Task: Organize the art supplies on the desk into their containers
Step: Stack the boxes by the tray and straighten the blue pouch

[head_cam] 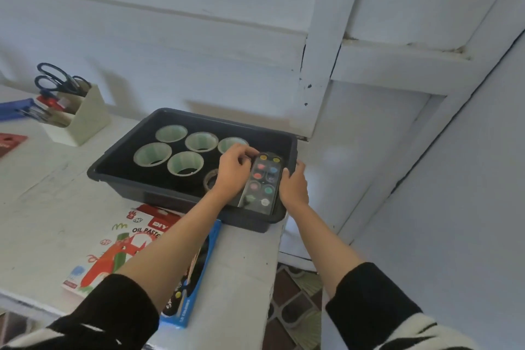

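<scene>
Left hand: the left hand point(233, 170) has its fingers curled on the left side of the paint set point(262, 183) and holds it.
Right hand: the right hand point(294, 186) grips the right side of the paint set, with the thumb on top.
Paint set: a long dark paint set with round colour pots, held between both hands. It is over the right end of the tray point(170, 199). It is hard to tell if it rests on the tray floor.
Tray: a dark grey tray at the right edge of the desk point(241, 278), near the back.
Big tape rolls: five big tape rolls point(185, 162) stand in the left part of the tray, three at the back and two in front.
Small tape roll: a small tape roll point(210, 179) lies in the tray, just beside the left hand.
Oil pastel box: an oil pastel box point(119, 247) lies flat near the front edge of the desk, partly under the left arm.
Blue box: a blue box point(199, 278) lies just right of the oil pastel box, also under that arm.
Pen holder: a cream pen holder point(85, 119) stands near the back left of the desk, well apart from the tray.
Scissors: blue scissors point(56, 79) stand in the pen holder, handles up.
</scene>
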